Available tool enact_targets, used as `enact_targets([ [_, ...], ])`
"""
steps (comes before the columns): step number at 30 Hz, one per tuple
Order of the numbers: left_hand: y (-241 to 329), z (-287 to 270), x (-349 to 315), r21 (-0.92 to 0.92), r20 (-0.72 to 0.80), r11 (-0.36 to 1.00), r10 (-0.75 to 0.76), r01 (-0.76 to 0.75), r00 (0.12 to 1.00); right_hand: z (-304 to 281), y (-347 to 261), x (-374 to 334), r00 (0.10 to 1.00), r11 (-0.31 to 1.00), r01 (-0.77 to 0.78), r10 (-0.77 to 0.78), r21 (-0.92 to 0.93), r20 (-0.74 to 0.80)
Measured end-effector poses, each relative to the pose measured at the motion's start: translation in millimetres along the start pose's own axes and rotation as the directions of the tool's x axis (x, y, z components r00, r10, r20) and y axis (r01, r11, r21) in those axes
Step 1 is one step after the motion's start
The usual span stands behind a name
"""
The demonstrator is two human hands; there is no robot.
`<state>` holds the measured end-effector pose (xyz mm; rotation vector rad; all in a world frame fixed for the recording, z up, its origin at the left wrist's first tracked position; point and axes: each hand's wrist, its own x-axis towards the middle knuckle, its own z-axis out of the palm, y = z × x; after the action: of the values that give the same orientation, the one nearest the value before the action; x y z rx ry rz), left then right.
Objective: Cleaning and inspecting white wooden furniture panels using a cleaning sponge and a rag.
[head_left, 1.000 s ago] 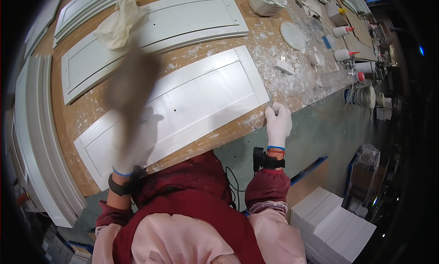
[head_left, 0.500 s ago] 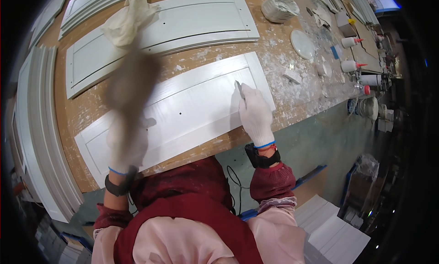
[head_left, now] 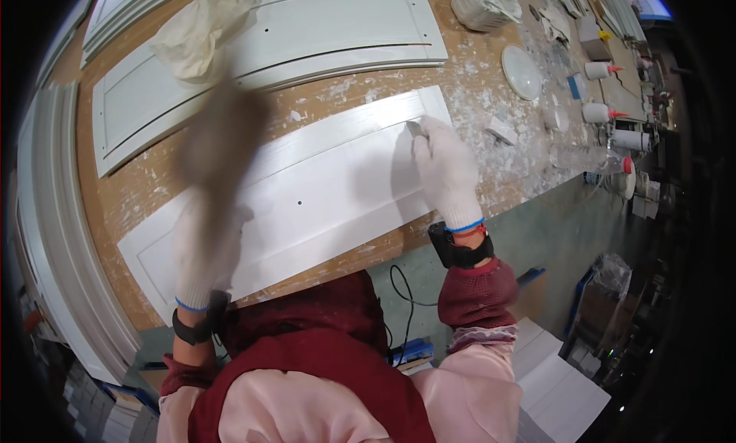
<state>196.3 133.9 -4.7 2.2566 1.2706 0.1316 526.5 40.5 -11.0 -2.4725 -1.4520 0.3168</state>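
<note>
While the right hand (head_left: 448,167) pinches a small grey flat tool (head_left: 415,128) between narrowed fingers at the white panel's (head_left: 322,190) right end, the left hand (head_left: 192,250) is at its left end, fingers behind a brown blur (head_left: 224,132); I cannot tell their spread. The panel lies along the table's (head_left: 157,196) near edge; on the far side, a cream cloth (head_left: 201,36) drapes over pale panels (head_left: 337,21).

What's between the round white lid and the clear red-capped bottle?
In the head view, a small whitish cup-shaped container stands between the lid and bottle, on the paint-flecked bench.
</note>
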Motion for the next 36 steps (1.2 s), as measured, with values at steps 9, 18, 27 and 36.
enact_targets([
  [9, -1.4, 1.7, 2.3, -0.029, -0.032, 0.999, 0.017, -0.018, 0.999, 5.3, -0.3, 19.3, 0.986, 0.994, -0.035, 0.017, -0.104, -0.168],
  [18, -3.6, 4.0, 2.5, -0.030, -0.061, 0.999, -0.011, 0.010, 0.998, 10.5, -1.6, 23.2, 0.970, 0.975, 0.043, -0.093, -0.217, -0.226],
  [27, -5.3, 3.9, 2.9, -0.025, -0.050, 1.000, -0.012, 0.011, 0.999, 9.5, -2.6, 22.6, 0.991, 0.977, -0.026, -0.002, -0.213, -0.132],
  [36, -6.1, 2.2, 2.1, -0.012, -0.048, 0.999, 0.032, -0.033, 0.998, 7.0, -9.8, 29.6, 0.999, 0.956, -0.045, 0.047, -0.290, 0.002],
])
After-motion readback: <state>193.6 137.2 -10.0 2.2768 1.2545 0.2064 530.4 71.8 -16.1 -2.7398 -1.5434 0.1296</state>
